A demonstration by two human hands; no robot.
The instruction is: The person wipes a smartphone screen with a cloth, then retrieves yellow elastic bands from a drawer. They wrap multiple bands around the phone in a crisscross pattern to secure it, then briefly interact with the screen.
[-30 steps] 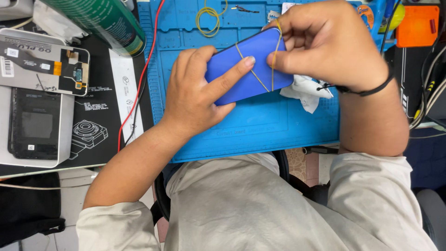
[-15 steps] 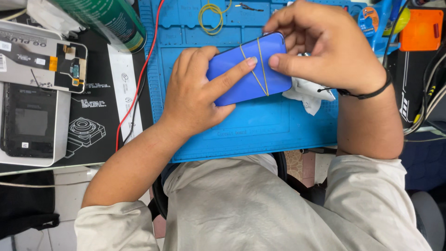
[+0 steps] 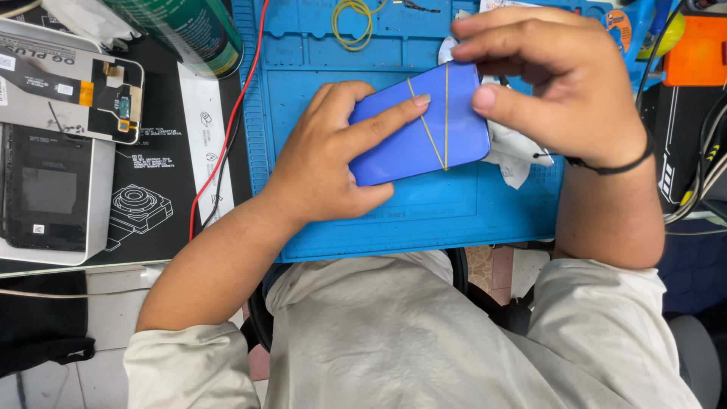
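Observation:
A blue phone lies back up over the blue work mat, with yellow rubber bands stretched across its right half. My left hand grips the phone's left end, index finger laid along its back. Over the right end, my right hand curls around the phone with the thumb pressing the edge beside the bands. A crumpled white tissue shows under my right hand.
Loose yellow rubber bands lie at the mat's top. A green can stands at upper left beside a red wire. A phone screen part and a dark phone rest left. An orange box sits at right.
The bands have shifted from crossing near the phone's right end to lying further across its back. My right hand has changed its hold from the far corner to the right edge.

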